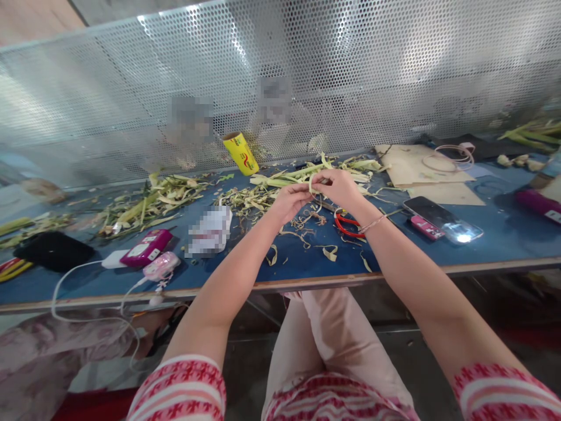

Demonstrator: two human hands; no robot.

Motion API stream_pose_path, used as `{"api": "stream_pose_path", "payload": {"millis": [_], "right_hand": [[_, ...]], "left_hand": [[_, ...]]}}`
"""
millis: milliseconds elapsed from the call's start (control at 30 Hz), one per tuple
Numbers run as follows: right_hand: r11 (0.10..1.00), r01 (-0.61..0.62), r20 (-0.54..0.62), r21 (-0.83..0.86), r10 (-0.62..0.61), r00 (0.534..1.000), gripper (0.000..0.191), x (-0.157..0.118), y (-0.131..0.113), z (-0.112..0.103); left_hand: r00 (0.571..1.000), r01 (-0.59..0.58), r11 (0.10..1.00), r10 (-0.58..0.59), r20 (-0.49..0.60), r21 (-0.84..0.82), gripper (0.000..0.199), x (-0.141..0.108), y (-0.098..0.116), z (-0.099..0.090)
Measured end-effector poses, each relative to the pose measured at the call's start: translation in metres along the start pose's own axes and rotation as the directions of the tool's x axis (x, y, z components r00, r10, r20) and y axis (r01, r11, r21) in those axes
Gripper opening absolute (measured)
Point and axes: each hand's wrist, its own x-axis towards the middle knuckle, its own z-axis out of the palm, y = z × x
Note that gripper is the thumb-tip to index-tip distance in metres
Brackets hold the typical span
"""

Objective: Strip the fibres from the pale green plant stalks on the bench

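Note:
My left hand [293, 202] and my right hand [337, 186] meet above the middle of the blue table. Between their fingertips they pinch a thin pale green plant strip [311, 185], which looks bent into a curve. Under and behind the hands lies a heap of pale stalks and peelings [284, 180]. Curled scraps [331, 252] are scattered towards the table's front edge. Red-handled scissors [348, 225] rest beside my right wrist, their blades partly hidden among the scraps.
A yellow tube [242, 153] stands tilted behind the heap. More peelings [146, 204] lie left, near a purple box [146, 248] and a white cable [56, 292]. To the right are a phone [438, 216] and cardboard [421, 166]. A perforated metal screen [350, 64] rises behind.

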Motion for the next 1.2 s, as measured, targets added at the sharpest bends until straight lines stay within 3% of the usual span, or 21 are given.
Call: {"api": "stream_pose_path", "payload": {"millis": [300,600,833,1033,1200], "right_hand": [[0.990,0.101,-0.021,-0.094,-0.103,0.994,0.008,0.0010,0.0044,0.0015],[0.969,0.173,0.041,-0.176,-0.168,0.985,0.013,-0.0003,0.0035,0.0027],[0.982,0.137,0.033,-0.129,-0.133,0.991,0.011,-0.0002,0.0012,0.0039],[0.998,0.056,0.030,0.030,-0.057,0.998,0.010,0.0026,0.0057,0.0025],[0.999,0.029,0.033,0.033,-0.030,0.999,0.009,0.0025,0.0041,-0.0007]], "left_hand": [[1.000,0.023,1.000,-0.024,-0.017,-0.018,0.020,0.0000,-0.0011,0.0000],[0.999,0.038,0.999,-0.039,-0.027,-0.032,0.017,0.0019,-0.0032,-0.0018],[0.999,0.012,1.000,-0.012,-0.042,-0.004,0.020,0.0042,-0.0053,-0.0041],[1.000,-0.007,1.000,0.007,-0.015,-0.021,0.028,0.0044,-0.0003,-0.0045],[1.000,0.002,0.999,-0.003,-0.031,-0.035,0.022,0.0036,0.0017,-0.0046]]}}
